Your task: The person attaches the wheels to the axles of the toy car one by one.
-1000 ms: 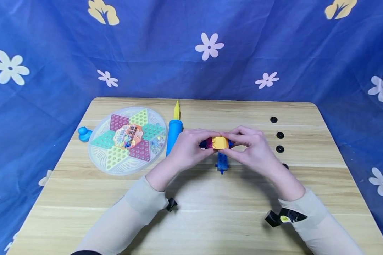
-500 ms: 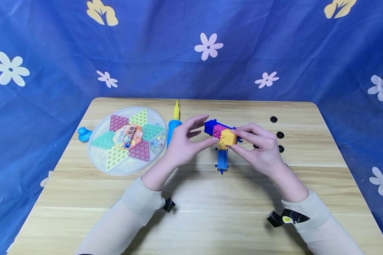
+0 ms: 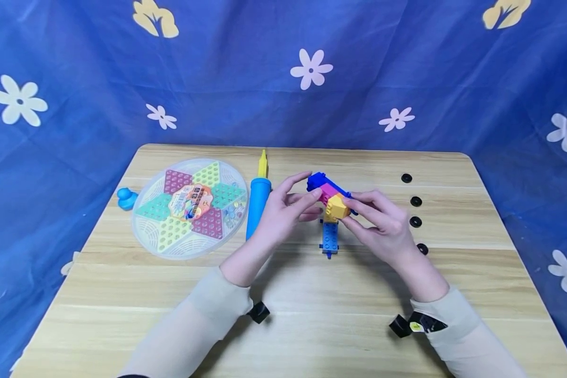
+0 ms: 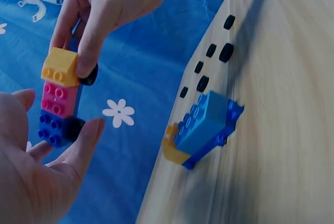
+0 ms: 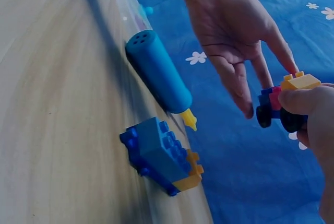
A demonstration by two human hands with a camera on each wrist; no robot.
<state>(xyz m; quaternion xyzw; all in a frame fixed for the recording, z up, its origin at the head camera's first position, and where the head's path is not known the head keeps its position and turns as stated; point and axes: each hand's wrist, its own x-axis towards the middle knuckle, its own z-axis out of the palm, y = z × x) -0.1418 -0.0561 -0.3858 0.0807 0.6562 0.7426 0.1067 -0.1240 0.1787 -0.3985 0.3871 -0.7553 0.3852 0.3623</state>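
A small toy car (image 3: 328,192) made of blocks is held up over the table: dark blue, pink and sloped yellow blocks on a blue base. Black wheels (image 4: 90,75) show along its side in both wrist views. My right hand (image 3: 382,220) pinches it at the yellow end. My left hand (image 3: 285,212) is at the dark blue end, fingers spread and thumb extended, fingertips close around the blocks. Below, a second block piece (image 3: 329,239) stands on the table, with a light blue block (image 5: 162,153) and a yellow block (image 5: 189,181) on a dark blue base.
Loose black wheels (image 3: 415,221) lie in a row to the right. A blue pump (image 3: 258,205) with a yellow nozzle lies left of the hands. Farther left are a round Chinese checkers board (image 3: 144,239) and a small blue knobbed object (image 3: 126,199). A blue cloth (image 3: 245,63) hangs behind.
The car, earlier gripped from both ends, has been tilted with its dark blue end up and away. My left hand has loosened and spread; my right hand keeps its pinch.
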